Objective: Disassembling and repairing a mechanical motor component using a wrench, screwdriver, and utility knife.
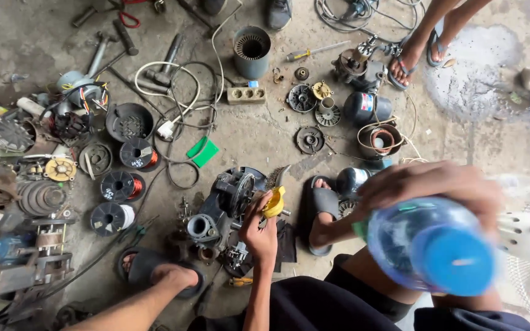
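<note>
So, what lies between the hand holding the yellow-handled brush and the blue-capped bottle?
In the head view, a foot in a dark slipper lies between the left hand with its brush and the bottle, with a shiny dark round casing beside it.

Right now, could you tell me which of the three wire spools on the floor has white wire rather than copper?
The bottom spool, the lowest in the column. Its winding looks white, while the two spools above it show copper-orange wire.

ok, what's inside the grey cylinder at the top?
The grey cylinder stands open end up. Inside, a ring of dark ribbed slots lines the wall around a dark hollow centre. The bottom is in shadow, so anything lying there cannot be seen.
</note>
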